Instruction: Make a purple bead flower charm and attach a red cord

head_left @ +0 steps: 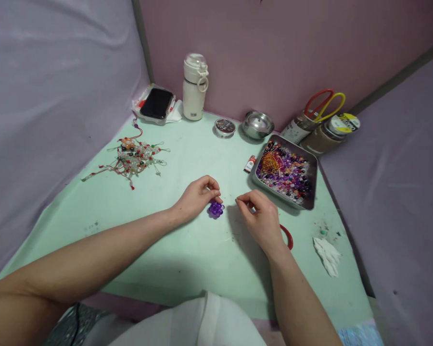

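Note:
A small cluster of purple beads (215,210) hangs just under the fingertips of my left hand (199,196), near the middle of the table. Thumb and fingers of that hand pinch the cluster at its upper edge. To the right, apart from the beads, my right hand (259,214) has its thumb and forefinger pressed together. Whatever that pinch holds is too fine to see. Part of a red handle (287,237) shows beside my right wrist; the rest is hidden beneath the hand.
A metal tray (313,185) of mixed beads stands right. Behind are a steel bowl (257,126), a round tin (224,128), a white bottle (194,91) and a phone (157,103). Beaded strings (135,156) lie left, a crumpled tissue (327,257) right. Jars (324,137) hold the back right corner.

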`<state>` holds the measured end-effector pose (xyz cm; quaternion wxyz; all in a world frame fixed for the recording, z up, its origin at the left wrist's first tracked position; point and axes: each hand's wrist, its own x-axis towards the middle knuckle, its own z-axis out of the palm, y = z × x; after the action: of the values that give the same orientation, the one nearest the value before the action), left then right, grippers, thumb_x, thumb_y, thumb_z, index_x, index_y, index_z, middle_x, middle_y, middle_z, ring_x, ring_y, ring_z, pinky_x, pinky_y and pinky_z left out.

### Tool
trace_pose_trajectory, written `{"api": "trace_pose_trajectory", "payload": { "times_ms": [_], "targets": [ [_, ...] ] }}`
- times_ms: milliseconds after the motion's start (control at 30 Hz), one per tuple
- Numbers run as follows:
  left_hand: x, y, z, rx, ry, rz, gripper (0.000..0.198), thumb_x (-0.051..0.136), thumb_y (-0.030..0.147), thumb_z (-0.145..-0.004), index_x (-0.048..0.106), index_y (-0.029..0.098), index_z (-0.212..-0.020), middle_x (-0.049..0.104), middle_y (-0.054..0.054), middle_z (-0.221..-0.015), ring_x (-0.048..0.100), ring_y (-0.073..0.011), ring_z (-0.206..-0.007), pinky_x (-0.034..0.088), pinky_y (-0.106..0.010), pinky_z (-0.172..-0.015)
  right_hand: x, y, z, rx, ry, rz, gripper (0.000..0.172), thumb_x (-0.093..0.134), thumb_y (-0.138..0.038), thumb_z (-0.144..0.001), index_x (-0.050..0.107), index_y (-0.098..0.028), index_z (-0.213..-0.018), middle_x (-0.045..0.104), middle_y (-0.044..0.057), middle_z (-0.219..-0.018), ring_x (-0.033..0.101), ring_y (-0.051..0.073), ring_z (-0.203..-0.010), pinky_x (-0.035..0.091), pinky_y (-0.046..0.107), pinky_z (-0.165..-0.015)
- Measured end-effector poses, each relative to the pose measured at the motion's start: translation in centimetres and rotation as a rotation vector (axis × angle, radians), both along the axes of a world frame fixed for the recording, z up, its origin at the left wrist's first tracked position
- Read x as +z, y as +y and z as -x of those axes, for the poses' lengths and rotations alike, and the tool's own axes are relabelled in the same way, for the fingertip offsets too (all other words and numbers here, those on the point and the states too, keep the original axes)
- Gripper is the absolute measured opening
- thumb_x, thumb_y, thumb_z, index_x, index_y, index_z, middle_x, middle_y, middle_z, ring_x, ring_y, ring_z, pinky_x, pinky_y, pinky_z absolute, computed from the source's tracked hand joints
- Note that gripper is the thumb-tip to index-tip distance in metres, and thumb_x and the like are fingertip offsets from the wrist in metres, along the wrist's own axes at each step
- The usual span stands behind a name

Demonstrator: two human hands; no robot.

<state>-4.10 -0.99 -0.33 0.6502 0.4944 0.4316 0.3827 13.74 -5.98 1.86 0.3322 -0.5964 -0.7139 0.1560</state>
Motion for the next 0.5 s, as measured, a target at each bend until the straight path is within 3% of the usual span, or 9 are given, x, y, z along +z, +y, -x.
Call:
{"api": "trace_pose_trajectory", "payload": {
  "times_ms": [500],
  "targets": [
    [-1.3,-0.6,-0.6,0.05,0.233,-0.186,0.003,0.052,0.023,-0.085,0.051,0.022,-0.088,0.064,0.002,-0.062,0.061,-0.0122,-0.06,0.046,-0.025,-0.061,-0.1,-0.7,0.9,0.101,0.025,0.056,0.014,0.054,-0.012,-0.081,0.055,-0.021,-0.07,0.057,-0.001,-0.069,0.051,0.015,-0.069,0.038,0.027,-0.066]
  ]
}}
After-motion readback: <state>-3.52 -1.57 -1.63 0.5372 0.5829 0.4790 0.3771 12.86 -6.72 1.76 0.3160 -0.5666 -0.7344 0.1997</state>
